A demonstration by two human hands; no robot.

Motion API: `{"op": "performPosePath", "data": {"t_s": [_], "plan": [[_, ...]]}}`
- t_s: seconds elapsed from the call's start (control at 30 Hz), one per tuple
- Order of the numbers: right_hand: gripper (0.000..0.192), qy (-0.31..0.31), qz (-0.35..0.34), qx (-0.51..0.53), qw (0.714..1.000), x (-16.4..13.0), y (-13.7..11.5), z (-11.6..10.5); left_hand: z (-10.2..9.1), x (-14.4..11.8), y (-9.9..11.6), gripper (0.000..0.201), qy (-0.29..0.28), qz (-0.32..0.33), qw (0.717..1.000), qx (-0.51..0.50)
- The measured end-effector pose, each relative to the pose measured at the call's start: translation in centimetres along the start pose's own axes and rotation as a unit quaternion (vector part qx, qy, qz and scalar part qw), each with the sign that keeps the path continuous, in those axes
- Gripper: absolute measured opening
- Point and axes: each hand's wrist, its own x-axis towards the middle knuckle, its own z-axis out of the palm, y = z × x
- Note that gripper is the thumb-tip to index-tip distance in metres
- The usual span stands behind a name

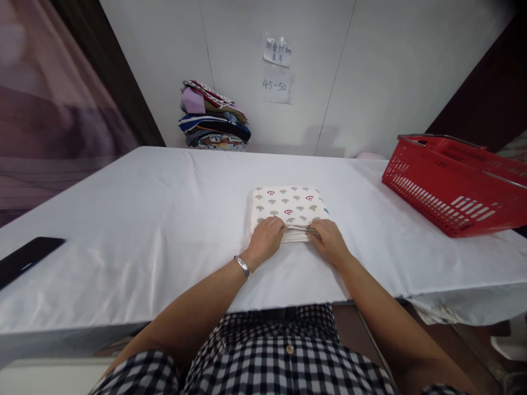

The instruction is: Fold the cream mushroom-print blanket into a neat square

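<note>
A folded cream cloth (290, 202) printed with grey and red mushrooms lies flat on the white-covered table in front of me. Several layers show along its near edge. My left hand (268, 235) grips the near left part of that edge, fingers curled over the top layers. At the near right part, my right hand (328, 238) pinches the same edge between thumb and fingers. Between the two hands the layers are slightly parted. The thumb of my left hand is mostly hidden. A silver bracelet (242, 266) circles my left wrist.
A red plastic basket (444, 186) stands at the right of the table (123, 219). Folded fabrics (214, 118) are piled at the back left, by the wall. A black flat object (31, 258) rests at the left edge. Two paper notes (276, 85) hang on the wall.
</note>
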Motion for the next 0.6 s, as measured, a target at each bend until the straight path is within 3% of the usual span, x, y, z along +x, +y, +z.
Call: {"op": "performPosePath", "data": {"t_s": [0.6], "plan": [[0.013, 0.016, 0.020, 0.000, 1.000, 0.23, -0.29, 0.17, -0.04, 0.00, -0.03, 0.016, 0.027, -0.013, 0.998, -0.049]]}}
